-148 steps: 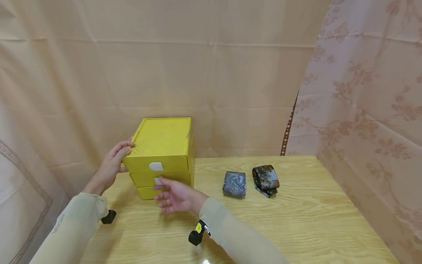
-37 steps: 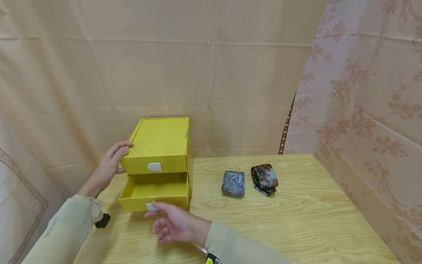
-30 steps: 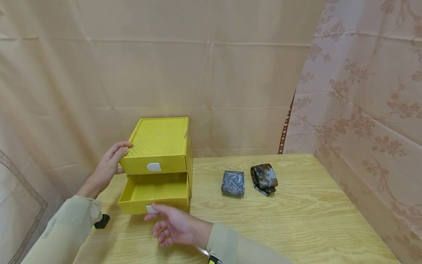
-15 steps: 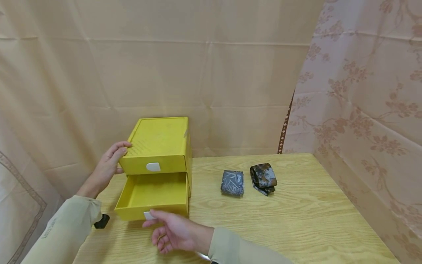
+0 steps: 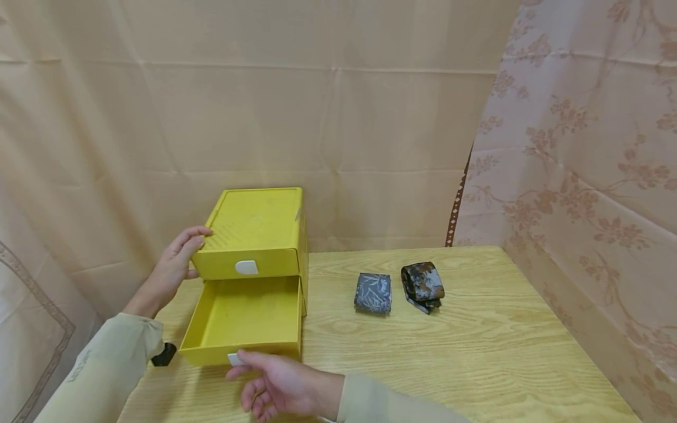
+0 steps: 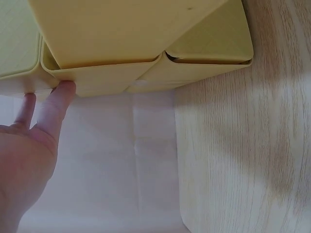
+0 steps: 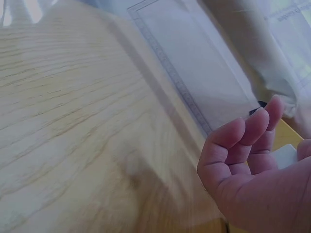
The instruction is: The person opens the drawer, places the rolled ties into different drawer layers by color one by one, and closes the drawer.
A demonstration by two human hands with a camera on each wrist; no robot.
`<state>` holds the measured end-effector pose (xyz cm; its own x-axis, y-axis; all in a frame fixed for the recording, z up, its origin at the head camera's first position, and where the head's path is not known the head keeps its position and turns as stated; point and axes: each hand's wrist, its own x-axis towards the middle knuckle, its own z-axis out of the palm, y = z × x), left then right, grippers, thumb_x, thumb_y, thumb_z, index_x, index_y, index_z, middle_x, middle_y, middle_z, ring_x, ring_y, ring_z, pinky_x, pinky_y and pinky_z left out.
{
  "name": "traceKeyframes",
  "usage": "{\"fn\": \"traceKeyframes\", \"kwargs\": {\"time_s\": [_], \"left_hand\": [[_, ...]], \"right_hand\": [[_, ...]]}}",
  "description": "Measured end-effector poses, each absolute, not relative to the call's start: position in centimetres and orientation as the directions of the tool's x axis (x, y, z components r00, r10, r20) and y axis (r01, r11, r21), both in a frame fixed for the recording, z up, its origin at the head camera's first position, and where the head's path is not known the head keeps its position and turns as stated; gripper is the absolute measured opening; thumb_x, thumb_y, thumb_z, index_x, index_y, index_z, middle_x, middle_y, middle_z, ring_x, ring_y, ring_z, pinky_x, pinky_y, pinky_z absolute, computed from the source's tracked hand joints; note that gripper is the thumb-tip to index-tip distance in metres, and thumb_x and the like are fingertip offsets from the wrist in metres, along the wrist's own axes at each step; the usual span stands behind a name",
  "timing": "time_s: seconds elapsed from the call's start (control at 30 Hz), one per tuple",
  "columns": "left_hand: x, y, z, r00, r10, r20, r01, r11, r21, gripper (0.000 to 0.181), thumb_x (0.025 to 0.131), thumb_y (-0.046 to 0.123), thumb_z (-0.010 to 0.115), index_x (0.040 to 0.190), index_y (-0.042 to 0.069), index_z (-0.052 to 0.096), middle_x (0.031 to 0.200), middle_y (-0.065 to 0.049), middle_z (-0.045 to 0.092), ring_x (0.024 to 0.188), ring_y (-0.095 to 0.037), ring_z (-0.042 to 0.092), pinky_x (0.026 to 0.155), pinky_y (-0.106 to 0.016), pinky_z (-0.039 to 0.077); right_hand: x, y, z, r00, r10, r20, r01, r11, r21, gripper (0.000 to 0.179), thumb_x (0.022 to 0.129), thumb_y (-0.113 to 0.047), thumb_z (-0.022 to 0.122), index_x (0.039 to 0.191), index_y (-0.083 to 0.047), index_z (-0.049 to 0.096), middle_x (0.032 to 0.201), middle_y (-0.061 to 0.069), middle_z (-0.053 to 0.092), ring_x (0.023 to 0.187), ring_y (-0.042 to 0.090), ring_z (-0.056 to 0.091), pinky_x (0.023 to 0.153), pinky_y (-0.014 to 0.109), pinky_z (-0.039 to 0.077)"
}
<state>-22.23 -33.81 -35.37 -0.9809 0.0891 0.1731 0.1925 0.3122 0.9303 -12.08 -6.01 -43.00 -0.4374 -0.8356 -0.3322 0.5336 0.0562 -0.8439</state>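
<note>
Yellow boxy casing (image 5: 254, 220) touches spread left grip (image 5: 170, 269); right grip (image 5: 282, 383) pinches white drawer tab (image 5: 233, 359).

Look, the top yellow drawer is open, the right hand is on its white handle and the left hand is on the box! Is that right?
Not quite: the head view shows the top drawer closed; the open drawer is just below it. The right hand is on that one's white handle, the left hand on the box.

Beige curtain (image 5: 402, 141) behind a wood-grain table (image 5: 476, 352).
</note>
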Motion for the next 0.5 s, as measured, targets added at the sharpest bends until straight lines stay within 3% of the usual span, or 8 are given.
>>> {"fn": "traceKeyframes", "kwargs": {"time_s": [0.5], "left_hand": [[-22.2,-33.9,-35.5,-0.981,0.092,0.172,0.193,0.313,0.930,0.036,0.109,0.046,0.039,0.138,0.025,0.047,0.134,-0.002,0.043,0.101,-0.011,0.059,0.078,-0.032,0.056]], "right_hand": [[-10.4,-5.7,-43.2,-0.410,-0.831,-0.377,0.559,0.098,-0.824,0.057,0.102,-0.059,0.046,0.133,-0.013,0.056,0.066,-0.008,0.057,0.056,0.005,0.048,0.054,0.017,0.039]]}}
